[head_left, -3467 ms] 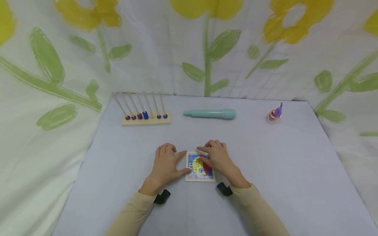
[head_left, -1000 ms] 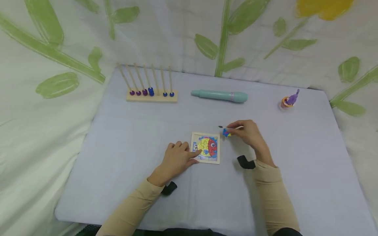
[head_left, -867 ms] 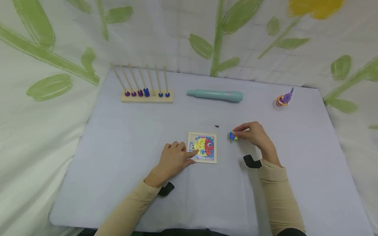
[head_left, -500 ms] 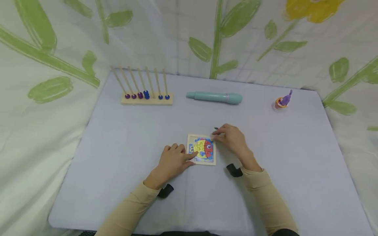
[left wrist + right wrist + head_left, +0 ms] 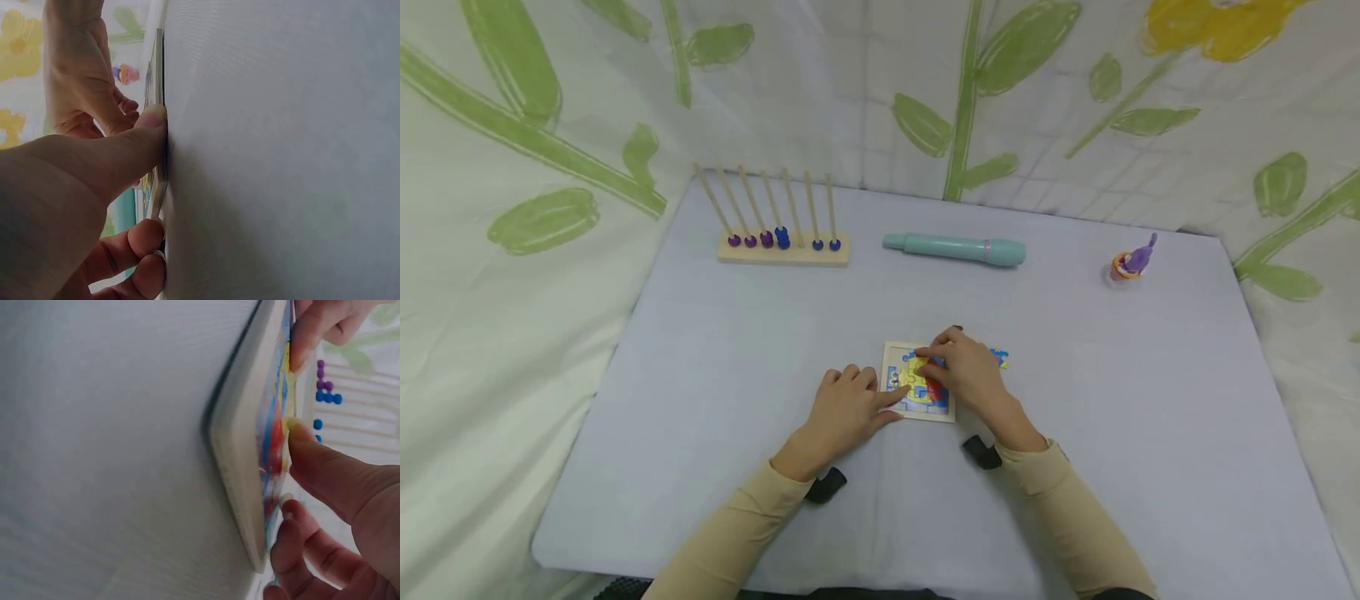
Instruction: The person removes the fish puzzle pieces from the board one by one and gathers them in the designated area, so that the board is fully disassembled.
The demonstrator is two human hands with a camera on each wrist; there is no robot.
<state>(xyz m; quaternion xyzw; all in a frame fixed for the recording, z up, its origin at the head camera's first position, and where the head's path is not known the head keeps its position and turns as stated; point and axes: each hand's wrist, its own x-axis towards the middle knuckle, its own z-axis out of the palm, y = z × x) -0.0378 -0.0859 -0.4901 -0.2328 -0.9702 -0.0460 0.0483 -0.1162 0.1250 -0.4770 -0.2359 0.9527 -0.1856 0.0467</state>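
A small square jigsaw puzzle [image 5: 934,415] with a light wooden frame and a fish picture lies flat on the table. My left hand [image 5: 842,412] keeps its straight index finger on the picture, while its thumb touches the frame's edge [image 5: 159,69] in the left wrist view. Over the upper right of the puzzle is my right hand [image 5: 973,379]. In the right wrist view its thumb [image 5: 312,450] touches the picture, with a gap to the fingertips; no held piece shows. Beyond the right hand lie loose puzzle pieces [image 5: 1000,358], partly hidden.
A wooden bead counter [image 5: 784,250] with upright rods stands at the back left. At the back middle lies a teal tube-shaped thing [image 5: 955,247]. A small cup-shaped toy with a purple top [image 5: 1131,262] is at the back right. Near the right hand lies a small dark bit [image 5: 957,327].
About a second ago my right hand held blue-and-yellow pieces right of the puzzle; it has let them go there and moved left onto the picture. My left hand stays at the puzzle.
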